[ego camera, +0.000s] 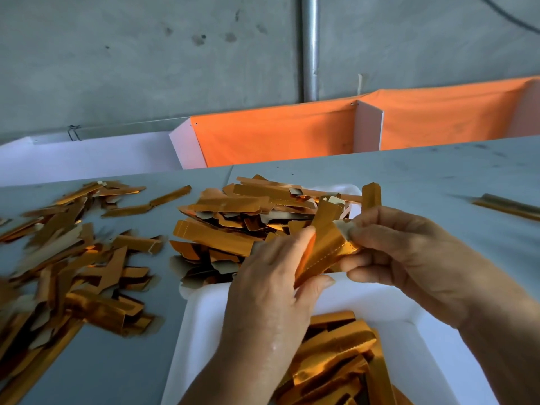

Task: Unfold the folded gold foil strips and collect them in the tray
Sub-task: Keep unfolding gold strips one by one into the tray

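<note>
Together, both hands' [264, 290] grip round foil strip [323, 249]

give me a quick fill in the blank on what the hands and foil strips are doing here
1. Both hands hold one gold foil ____.
2. The near tray is coloured ____.
3. The cloth behind the table is ____.
4. The loose strip pile lies to the ____ of the tray.

Missing words: strip; white; orange; left
</note>
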Available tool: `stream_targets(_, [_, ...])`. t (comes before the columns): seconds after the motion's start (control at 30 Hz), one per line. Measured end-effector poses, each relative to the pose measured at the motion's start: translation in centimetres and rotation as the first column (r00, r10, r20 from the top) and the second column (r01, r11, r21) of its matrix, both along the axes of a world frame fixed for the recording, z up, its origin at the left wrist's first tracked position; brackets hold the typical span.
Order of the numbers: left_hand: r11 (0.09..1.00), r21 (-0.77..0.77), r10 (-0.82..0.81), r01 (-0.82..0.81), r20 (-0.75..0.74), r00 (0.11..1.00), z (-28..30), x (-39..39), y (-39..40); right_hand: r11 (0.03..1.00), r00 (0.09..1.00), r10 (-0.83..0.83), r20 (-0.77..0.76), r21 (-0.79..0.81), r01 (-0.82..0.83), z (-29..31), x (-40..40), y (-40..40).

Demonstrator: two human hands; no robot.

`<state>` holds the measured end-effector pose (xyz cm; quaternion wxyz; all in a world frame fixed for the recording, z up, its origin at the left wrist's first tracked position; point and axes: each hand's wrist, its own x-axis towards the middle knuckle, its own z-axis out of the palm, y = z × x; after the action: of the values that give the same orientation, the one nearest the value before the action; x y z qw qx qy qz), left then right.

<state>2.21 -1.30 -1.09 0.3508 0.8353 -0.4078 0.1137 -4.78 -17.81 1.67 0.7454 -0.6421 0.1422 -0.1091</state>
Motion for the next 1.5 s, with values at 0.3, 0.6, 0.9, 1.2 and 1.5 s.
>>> stream_targets(0.3, [0.989, -0.108, -0.095, 0.096, 0.013, 0.995, 0.1, 0.2, 0.1, 0.957, 0.975, 0.222, -0.018, 0.196, -0.214, 0.5, -0.3, -0.5])
stream_targets(0.6, [0.991, 0.081, -0.13, 0.108, 0.348, 0.928, 0.7, 0.1, 0.3, 0.909, 0.91, 0.391, -0.14, 0.215, -0.358, 0.2, -0.5, -1.8])
stream_targets(0.9, [0.965, 0.259, -0.138, 0.029, 0.413, 0.9, 0.8, 0.1, 0.0, 0.934, 0.957, 0.172, -0.232, -0.271, -0.233, 0.0, -0.3, -1.6])
stream_targets(1.2, [0.992, -0.016, -0.122, 0.127, 0.198, 0.973, 0.8, -0.2, 0.3, 0.931, 0.926, 0.352, -0.135, 0.157, -0.331, -0.4, 0.1, -1.1])
stream_targets(1.5, [0.97, -0.154, -0.165, 0.187, 0.141, 0.976, 0.7, -0.2, 0.4, 0.888, 0.93, 0.369, 0.003, 0.296, -0.353, -0.2, 0.0, -1.5])
